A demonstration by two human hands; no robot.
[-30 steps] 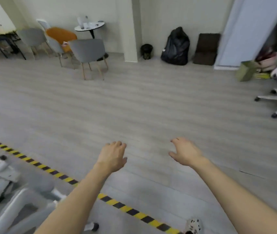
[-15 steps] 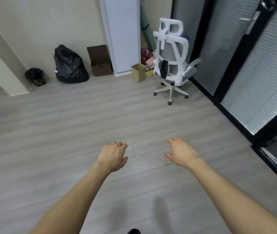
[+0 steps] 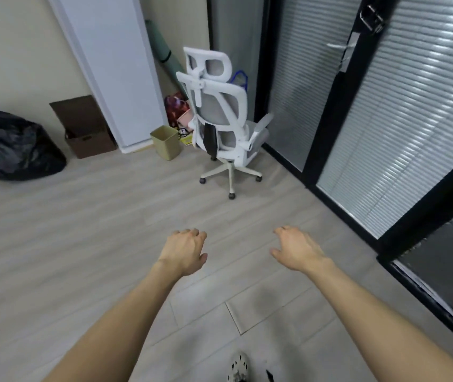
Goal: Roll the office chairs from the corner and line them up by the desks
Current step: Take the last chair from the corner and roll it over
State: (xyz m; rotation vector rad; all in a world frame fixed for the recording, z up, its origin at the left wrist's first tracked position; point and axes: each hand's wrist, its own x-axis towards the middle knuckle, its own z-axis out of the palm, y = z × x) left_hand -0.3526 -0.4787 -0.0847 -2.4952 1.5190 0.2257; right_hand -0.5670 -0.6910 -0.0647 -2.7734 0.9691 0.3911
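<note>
A white office chair (image 3: 221, 117) with grey mesh back, headrest and a five-wheel base stands in the far corner, its back turned toward me. My left hand (image 3: 185, 250) and my right hand (image 3: 295, 250) are stretched out in front of me over bare floor, palms down, fingers loosely curled and holding nothing. Both hands are well short of the chair, with a stretch of floor between. No desks are in view.
A glass wall with blinds and black frames (image 3: 385, 106) runs along the right. Beside the chair sit a small yellow-green bin (image 3: 166, 143), a brown cardboard box (image 3: 87, 128), a black rubbish bag (image 3: 13, 144) and a white panel (image 3: 112, 70) leaning on the wall. Open wood floor lies ahead.
The view has swung right, from the grey and orange chairs to the corner, and moved closer to the white chair. My hands keep the same outstretched pose.
</note>
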